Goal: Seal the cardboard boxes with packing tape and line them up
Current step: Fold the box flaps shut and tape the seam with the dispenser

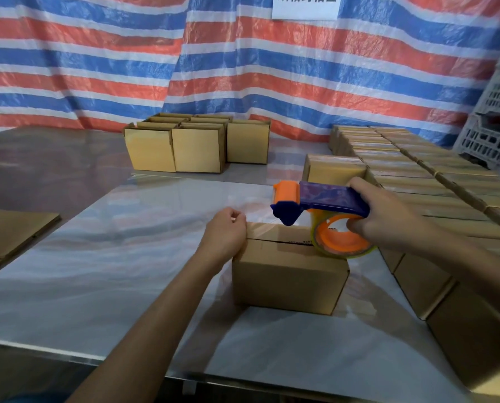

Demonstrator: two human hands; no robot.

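Note:
A small cardboard box (286, 274) stands on the shiny metal table (112, 257) in front of me, flaps closed with the seam showing on top. My left hand (225, 234) holds the box's left top edge, where a strip of clear tape lies over the corner. My right hand (388, 216) grips a blue and orange tape dispenser (318, 205) with its clear tape roll (341, 242) resting on the box's right top edge. Rows of lined-up boxes (417, 175) run along the right side.
A cluster of open-topped boxes (190, 144) stands at the back centre. Flat cardboard sheets (10, 231) lie at the left edge. A grey plastic crate (493, 135) sits at the far right. A striped tarp (243, 68) hangs behind the table.

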